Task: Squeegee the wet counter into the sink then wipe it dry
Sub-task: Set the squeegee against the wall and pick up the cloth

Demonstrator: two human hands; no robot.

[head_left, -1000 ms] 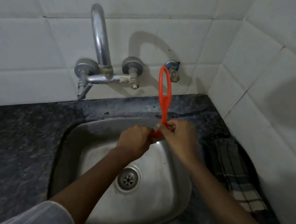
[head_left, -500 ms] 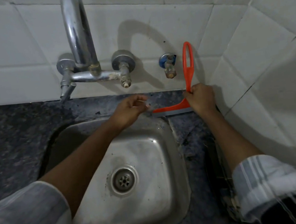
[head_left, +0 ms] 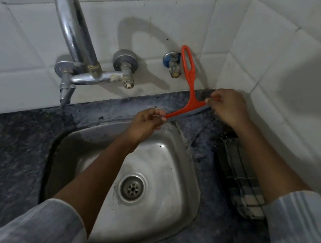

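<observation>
Squeegee (head_left: pixel 190 87) spans between both hands (each pinching a blade end).

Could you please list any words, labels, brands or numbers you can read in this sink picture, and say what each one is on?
None: no readable text on the orange squeegee, the faucet, the sink, the checked cloth or the wall tiles. Nothing in view looks like a label or a print.
</observation>
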